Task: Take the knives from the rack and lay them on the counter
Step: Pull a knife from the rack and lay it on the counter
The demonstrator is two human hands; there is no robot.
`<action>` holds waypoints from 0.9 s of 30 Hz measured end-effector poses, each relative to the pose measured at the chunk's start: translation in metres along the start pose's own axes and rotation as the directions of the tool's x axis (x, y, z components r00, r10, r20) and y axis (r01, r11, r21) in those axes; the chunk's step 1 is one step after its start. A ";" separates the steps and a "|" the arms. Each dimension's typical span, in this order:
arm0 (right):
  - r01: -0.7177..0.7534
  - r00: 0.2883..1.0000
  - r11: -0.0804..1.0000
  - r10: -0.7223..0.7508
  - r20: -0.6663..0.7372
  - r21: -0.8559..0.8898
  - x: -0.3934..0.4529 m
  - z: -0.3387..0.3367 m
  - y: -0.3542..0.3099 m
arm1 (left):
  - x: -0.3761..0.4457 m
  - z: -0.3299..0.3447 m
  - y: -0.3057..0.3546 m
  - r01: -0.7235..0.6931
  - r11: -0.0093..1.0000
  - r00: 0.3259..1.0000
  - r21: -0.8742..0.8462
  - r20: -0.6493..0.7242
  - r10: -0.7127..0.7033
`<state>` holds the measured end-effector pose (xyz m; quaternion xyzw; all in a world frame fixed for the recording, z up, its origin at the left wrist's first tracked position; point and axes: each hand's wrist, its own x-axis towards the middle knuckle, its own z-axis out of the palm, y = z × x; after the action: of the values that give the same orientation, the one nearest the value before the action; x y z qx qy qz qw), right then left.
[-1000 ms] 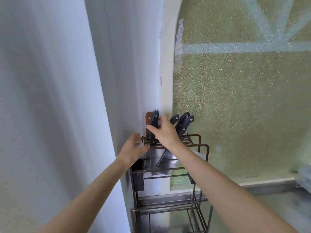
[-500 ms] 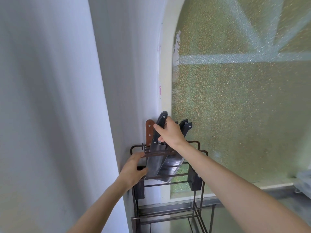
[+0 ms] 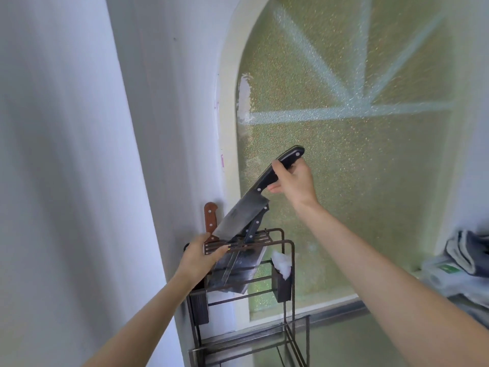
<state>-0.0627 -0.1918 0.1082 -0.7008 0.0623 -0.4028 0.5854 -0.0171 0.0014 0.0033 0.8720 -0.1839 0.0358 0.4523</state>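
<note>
A brown wire rack [image 3: 287,250] stands in the corner by the white wall. My right hand [image 3: 295,181] grips the black handle of a cleaver [image 3: 242,215], which is tilted with its blade tip just above the rack's slots. My left hand [image 3: 202,256] holds the rack's top front bar. A brown-handled knife [image 3: 210,217] stands upright in the rack at the left. Black-handled knives [image 3: 255,225] stay in the slots behind the cleaver's blade; their blades [image 3: 238,268] hang below the bar.
A frosted green arched window [image 3: 344,181] fills the back. A grey counter strip [image 3: 344,337] runs below the sill. Folded cloths and a packet [image 3: 465,263] lie at the right edge. A white crumpled item [image 3: 281,262] sits in the rack's dark side holder.
My right hand has drawn the black-handled cleaver up and to the right, almost out of the rack. My left hand has moved up onto the rack's top bar.
</note>
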 end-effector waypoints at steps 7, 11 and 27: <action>-0.043 0.993 0.993 0.055 -0.107 0.110 -0.027 -0.090 0.004 | 0.011 0.033 0.085 -0.348 0.937 0.937 -0.035 0.021 0.349; -0.096 0.969 0.979 0.133 -0.207 0.181 -0.055 -0.155 0.018 | 0.008 0.088 0.120 -0.465 0.885 0.864 0.004 0.217 0.453; -0.151 0.894 0.293 0.448 -0.003 -0.944 -0.172 -0.378 0.168 | -0.058 0.345 0.146 -0.875 0.467 0.425 0.126 0.661 0.618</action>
<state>-0.3540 -0.4389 -0.1262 -0.9273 0.3314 -0.0813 0.1536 -0.1585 -0.3346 -0.0993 0.7382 -0.6665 0.0404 0.0959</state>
